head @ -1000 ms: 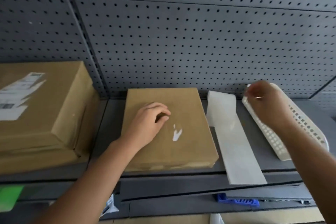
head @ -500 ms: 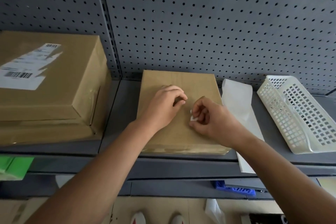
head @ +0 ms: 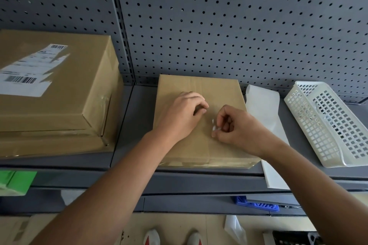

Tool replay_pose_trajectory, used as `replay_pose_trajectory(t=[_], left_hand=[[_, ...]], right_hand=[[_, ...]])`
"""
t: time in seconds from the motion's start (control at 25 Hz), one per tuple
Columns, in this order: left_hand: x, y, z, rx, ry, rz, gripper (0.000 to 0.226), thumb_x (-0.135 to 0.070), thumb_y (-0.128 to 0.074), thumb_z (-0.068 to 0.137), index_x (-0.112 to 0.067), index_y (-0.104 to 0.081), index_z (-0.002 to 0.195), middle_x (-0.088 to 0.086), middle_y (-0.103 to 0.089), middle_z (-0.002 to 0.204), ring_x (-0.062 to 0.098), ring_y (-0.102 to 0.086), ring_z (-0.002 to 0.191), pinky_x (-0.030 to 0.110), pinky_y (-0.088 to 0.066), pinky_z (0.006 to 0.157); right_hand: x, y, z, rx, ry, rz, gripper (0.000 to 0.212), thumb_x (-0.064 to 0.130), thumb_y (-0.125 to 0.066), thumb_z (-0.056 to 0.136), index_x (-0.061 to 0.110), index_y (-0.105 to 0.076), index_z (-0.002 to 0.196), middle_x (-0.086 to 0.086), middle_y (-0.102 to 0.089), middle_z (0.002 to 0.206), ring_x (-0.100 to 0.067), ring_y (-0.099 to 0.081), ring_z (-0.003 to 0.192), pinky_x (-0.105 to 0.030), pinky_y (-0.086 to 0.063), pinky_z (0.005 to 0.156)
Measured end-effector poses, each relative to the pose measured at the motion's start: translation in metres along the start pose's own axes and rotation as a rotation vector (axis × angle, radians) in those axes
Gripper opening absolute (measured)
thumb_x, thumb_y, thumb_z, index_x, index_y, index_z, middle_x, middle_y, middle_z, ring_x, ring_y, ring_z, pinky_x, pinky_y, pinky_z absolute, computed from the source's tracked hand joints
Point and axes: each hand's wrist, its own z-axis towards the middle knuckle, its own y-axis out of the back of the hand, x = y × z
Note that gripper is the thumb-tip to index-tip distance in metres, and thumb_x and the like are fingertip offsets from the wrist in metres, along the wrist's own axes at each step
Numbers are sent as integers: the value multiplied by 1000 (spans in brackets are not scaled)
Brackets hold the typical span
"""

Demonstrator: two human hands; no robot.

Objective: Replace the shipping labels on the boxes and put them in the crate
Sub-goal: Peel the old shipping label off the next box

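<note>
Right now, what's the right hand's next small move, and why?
Probably pull the white label scrap up off the small cardboard box: the right hand pinches it against the box top, and the left hand rests on the box, bracing it.

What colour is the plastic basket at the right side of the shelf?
The basket is white, with a grid of holes; head view.

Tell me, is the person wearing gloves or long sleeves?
No. The left hand and right hand are bare, with no gloves, rings or watch showing. The left forearm and right forearm are uncovered too; no sleeve reaches into view.
</note>
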Motion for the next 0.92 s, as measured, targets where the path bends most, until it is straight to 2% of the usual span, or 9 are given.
replay_pose_trajectory(t=[0.16, 0.52, 0.64, 0.8, 0.92], left_hand=[[1, 0, 0, -8, -8, 3, 12, -20, -66, 95, -21, -75, 102, -12, -67, 113, 6, -55, 110, 32, -49, 93], [-2, 2, -1, -1, -8, 37, 13, -20, -65, 96, -21, -75, 103, -13, -67, 115, 5, -54, 112, 19, -42, 90], [-2, 2, -2, 0, -1, 36, 13, -21, -64, 96, -22, -75, 104, -14, -67, 115, 4, -53, 111, 21, -44, 90], [-2, 3, -2, -1, -6, 25, 13, -21, -64, 96, -22, -75, 104, -14, -67, 115, 5, -54, 111, 25, -47, 91], [-2, 3, -2, 2, -7, 36, 14, -21, -64, 96, -22, -75, 104, -13, -67, 115, 5, -54, 112, 26, -46, 93]], right_hand=[[1, -3, 4, 26, -21, -33, 22, 13, -74, 77, 21, -54, 75, 7, -66, 81, -5, -49, 62, -22, -46, 64], [10, 1, 9, 98, -78, -46, 26, 16, -77, 73, 21, -52, 73, 15, -52, 60, 0, -44, 52, -18, -39, 57], [10, 1, 9, 80, -65, -55, 26, 13, -76, 75, 19, -50, 72, 14, -53, 62, -2, -43, 52, -19, -38, 58], [6, 4, 5, 62, -61, 30, 23, 13, -76, 76, 13, -52, 76, 6, -64, 75, -3, -47, 60, -23, -43, 63], [6, 2, 4, 94, -41, -26, 24, 15, -75, 76, 19, -51, 73, 16, -61, 68, -1, -46, 58, -20, -42, 61]])
